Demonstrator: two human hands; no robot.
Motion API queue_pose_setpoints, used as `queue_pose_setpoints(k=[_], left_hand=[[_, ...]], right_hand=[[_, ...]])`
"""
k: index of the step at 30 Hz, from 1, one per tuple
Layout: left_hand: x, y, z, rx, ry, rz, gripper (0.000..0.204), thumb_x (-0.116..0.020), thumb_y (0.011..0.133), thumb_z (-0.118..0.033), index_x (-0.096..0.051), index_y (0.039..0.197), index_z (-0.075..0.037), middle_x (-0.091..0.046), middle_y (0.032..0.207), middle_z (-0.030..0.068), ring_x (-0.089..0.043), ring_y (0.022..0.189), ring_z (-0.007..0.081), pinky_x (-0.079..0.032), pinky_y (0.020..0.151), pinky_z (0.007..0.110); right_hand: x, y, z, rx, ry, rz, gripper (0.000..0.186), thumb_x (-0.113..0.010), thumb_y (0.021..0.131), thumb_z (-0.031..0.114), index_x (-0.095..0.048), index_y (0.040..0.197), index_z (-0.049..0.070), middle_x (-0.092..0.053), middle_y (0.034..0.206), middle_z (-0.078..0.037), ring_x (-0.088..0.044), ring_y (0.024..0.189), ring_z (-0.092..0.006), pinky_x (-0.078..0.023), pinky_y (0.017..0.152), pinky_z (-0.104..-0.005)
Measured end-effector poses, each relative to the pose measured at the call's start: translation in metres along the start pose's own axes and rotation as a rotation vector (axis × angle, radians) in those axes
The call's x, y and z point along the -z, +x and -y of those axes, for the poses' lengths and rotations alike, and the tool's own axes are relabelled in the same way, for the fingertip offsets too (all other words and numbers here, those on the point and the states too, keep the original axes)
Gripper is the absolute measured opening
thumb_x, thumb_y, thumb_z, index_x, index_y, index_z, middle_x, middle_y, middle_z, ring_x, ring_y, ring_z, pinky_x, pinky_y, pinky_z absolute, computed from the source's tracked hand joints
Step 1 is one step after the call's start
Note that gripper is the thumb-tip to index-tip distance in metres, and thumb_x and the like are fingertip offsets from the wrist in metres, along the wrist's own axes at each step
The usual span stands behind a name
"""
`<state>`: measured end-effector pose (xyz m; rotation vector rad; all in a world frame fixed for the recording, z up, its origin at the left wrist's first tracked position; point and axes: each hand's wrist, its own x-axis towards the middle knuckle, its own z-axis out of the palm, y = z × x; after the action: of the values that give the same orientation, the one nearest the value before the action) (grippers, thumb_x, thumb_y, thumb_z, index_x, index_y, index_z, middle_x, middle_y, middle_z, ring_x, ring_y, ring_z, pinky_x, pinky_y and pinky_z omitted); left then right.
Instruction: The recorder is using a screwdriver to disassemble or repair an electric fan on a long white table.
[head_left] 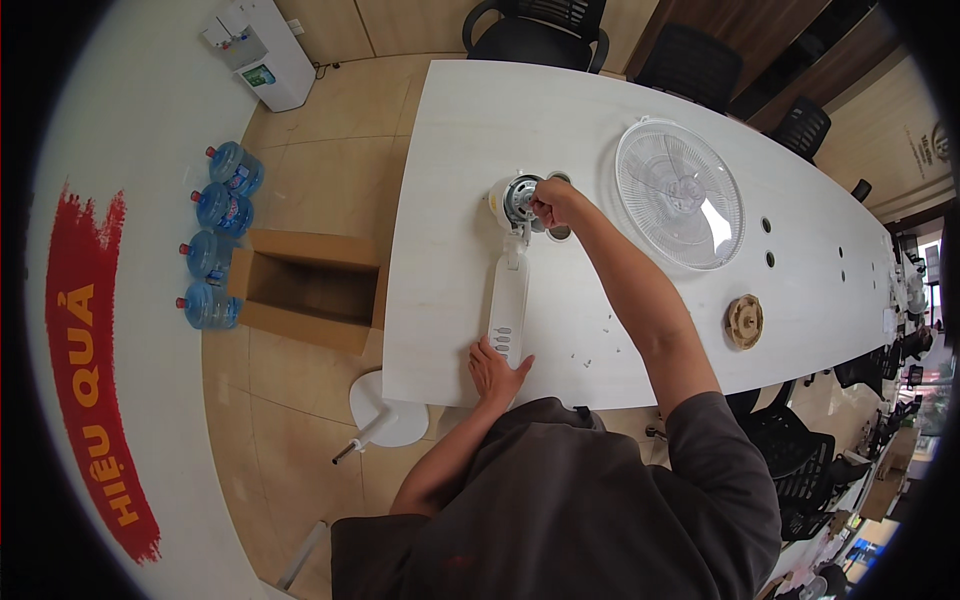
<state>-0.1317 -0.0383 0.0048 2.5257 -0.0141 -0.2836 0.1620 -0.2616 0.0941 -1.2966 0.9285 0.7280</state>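
A white fan body with a row of buttons lies lengthwise on the white table, its motor head at the far end. My left hand rests against the near end of the body, fingers and thumb spread. Reaching across the table, my right hand is closed at the front of the motor. Whatever its fingertips pinch there is hidden. Right of the motor, a round fan grille with clear blades lies flat. Several small screws or bits are scattered near the table's front edge.
A brown moulded round piece lies on the table at right. On the floor to the left are an open cardboard box, a white fan base with a pole, and several blue water bottles. Black chairs stand beyond the table.
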Motion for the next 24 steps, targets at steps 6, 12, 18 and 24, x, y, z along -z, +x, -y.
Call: queue_pose_setpoints(k=[6,12,18,24], left_hand=[[-0.010,0.024,0.021,0.068,-0.203,0.061,0.096,-0.079,0.069,-0.060,-0.040,0.125,0.009,-0.050,0.116,0.0245,-0.052,0.110,0.0396,-0.043,0.094,0.049],[-0.007,0.023,0.006,0.044,-0.086,0.095,0.104,-0.080,0.063,-0.067,-0.041,0.121,0.009,-0.055,0.110,0.0233,-0.054,0.106,0.0385,-0.042,0.094,0.048],[-0.025,0.016,-0.003,-0.096,-0.029,-0.135,0.120,-0.070,0.056,-0.083,-0.038,0.128,0.008,-0.054,0.110,0.0242,-0.054,0.103,0.0390,-0.042,0.093,0.047],[-0.015,0.029,0.002,0.050,-0.091,0.096,0.107,-0.070,0.067,-0.079,-0.045,0.126,0.006,-0.055,0.110,0.0248,-0.056,0.106,0.0395,-0.046,0.090,0.051]], right_hand=[[0.009,-0.006,0.005,-0.128,0.102,0.079,0.030,-0.034,0.097,0.010,-0.050,0.071,0.006,-0.039,0.055,0.003,-0.028,0.041,-0.0057,-0.023,0.041,-0.0227],[0.008,-0.002,0.005,-0.159,0.171,0.131,0.028,-0.034,0.101,0.014,-0.051,0.079,0.007,-0.037,0.057,0.006,-0.027,0.041,-0.0045,-0.024,0.039,-0.0207],[0.004,0.002,0.009,-0.203,0.215,0.145,0.031,-0.034,0.099,0.012,-0.048,0.071,0.010,-0.033,0.054,0.007,-0.024,0.041,-0.0050,-0.021,0.040,-0.0216],[0.008,0.002,0.005,-0.179,0.172,0.179,0.032,-0.034,0.102,0.016,-0.048,0.074,0.012,-0.033,0.056,0.009,-0.026,0.043,-0.0039,-0.022,0.040,-0.0206]])
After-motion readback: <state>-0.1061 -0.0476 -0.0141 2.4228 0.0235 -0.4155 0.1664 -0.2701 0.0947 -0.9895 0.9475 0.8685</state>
